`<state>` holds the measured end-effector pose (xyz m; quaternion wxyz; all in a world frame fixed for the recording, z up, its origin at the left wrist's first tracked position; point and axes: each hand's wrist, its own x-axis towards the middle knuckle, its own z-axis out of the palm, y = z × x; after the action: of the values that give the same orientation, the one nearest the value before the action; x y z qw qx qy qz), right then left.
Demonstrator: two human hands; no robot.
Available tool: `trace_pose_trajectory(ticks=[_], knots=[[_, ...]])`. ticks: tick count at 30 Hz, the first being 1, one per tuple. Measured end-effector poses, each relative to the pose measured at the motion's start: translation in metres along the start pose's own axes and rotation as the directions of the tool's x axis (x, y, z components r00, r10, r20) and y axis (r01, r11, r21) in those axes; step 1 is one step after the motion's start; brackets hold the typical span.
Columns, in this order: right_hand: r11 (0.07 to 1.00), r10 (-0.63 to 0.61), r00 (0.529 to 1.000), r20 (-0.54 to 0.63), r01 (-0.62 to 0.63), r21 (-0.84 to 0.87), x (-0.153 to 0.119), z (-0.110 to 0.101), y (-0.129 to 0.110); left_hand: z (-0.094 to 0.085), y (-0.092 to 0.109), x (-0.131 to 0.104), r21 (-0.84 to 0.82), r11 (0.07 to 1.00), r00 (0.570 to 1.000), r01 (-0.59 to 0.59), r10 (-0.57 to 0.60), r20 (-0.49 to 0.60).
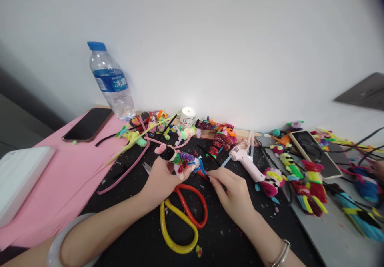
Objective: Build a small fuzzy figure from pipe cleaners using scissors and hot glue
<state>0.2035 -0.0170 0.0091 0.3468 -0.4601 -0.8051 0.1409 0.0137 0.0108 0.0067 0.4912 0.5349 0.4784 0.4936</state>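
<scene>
A small doll made of pipe cleaners (183, 159), with a pink tip, black, green, purple and white parts, is gripped in my left hand (159, 184). My right hand (231, 191) pinches the end of a thin dark-tipped pipe cleaner (203, 174) at the doll's blue-and-white end. The fingertips hide part of that strand. Under both hands lies a pair of scissors with one yellow handle (163, 224) and one red handle (205, 207). A pale pink glue gun (247, 164) rests to the right of my right hand.
Finished pipe-cleaner dolls (222, 141) and loose pink strands (132, 175) line the wall. A water bottle (112, 83), a phone (88, 125) and a white box (24, 179) are at left. Another phone (315, 155), cables and more dolls (313, 179) lie right. Someone else's hand (379, 170) shows at the edge.
</scene>
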Motion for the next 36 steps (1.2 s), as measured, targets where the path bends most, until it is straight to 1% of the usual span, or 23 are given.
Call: trace_pose_trajectory(ticks=[4, 11, 16, 19, 22, 26, 29, 33, 36], knots=[[0.999, -0.033, 0.999, 0.019, 0.033, -0.029, -0.0002, 0.0027, -0.0003, 0.0011, -0.0008, 0.0001, -0.023, 0.999, 0.999, 0.027, -0.027, -0.026], [0.997, -0.057, 0.996, 0.066, 0.061, -0.050, -0.0023, 0.0049, -0.0011, 0.0023, 0.0005, -0.0009, -0.015, 1.000, 1.000, 0.019, -0.019, -0.004], [0.996, -0.048, 0.992, 0.119, 0.056, -0.068, -0.0025, 0.0053, 0.0005, 0.0033, 0.0028, -0.0014, -0.013, 0.999, 0.999, 0.032, -0.032, 0.007], [0.994, -0.055, 0.990, 0.130, 0.067, -0.083, -0.0020, 0.0055, 0.0002, 0.0037, 0.0026, -0.0007, 0.006, 1.000, 0.999, 0.031, -0.031, 0.011], [0.995, -0.059, 0.993, 0.107, 0.067, -0.069, -0.0024, 0.0064, -0.0013, 0.0039, 0.0031, 0.0000, 0.003, 1.000, 0.999, 0.030, -0.030, 0.016], [0.999, -0.014, 1.000, 0.011, 0.015, -0.039, -0.0047, 0.0082, -0.0036, 0.0038, 0.0061, -0.0003, -0.003, 0.999, 0.999, 0.034, -0.034, -0.008], [1.000, -0.006, 0.999, -0.032, 0.005, -0.022, -0.0061, 0.0095, -0.0048, 0.0032, 0.0079, -0.0008, 0.010, 0.999, 0.999, 0.051, -0.051, -0.014], [0.999, -0.042, 0.998, -0.055, 0.042, -0.016, -0.0068, 0.0105, -0.0052, 0.0028, 0.0066, 0.0009, 0.017, 0.998, 0.998, 0.052, -0.052, -0.029], [0.999, -0.050, 0.998, -0.045, 0.049, -0.018, -0.0069, 0.0107, -0.0049, 0.0031, 0.0052, 0.0028, 0.002, 0.998, 0.998, 0.061, -0.061, -0.027]])
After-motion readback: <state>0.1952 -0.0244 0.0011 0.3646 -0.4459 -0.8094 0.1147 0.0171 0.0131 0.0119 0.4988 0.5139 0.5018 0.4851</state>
